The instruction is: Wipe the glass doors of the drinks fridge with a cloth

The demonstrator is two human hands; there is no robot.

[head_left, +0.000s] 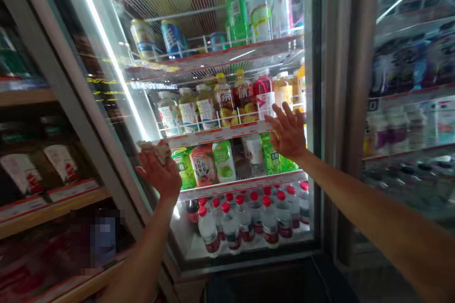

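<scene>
I face an open drinks cooler. My left hand (160, 173) is raised by the swung-open glass door (106, 104), fingers closed round a crumpled rag (158, 149). My right hand (288, 131) reaches into the cooler with fingers spread, at the front rail of the second shelf (213, 135), just below a pink bottle (265, 94) and above green bottles (275, 156). It holds nothing.
Tea and juice bottles fill the shelves; red-capped water bottles (249, 220) stand on the bottom. A tall green bottle (236, 9) stands on the top shelf. A closed cooler door (408, 104) is at right. Wooden store shelves (42, 199) lie at left.
</scene>
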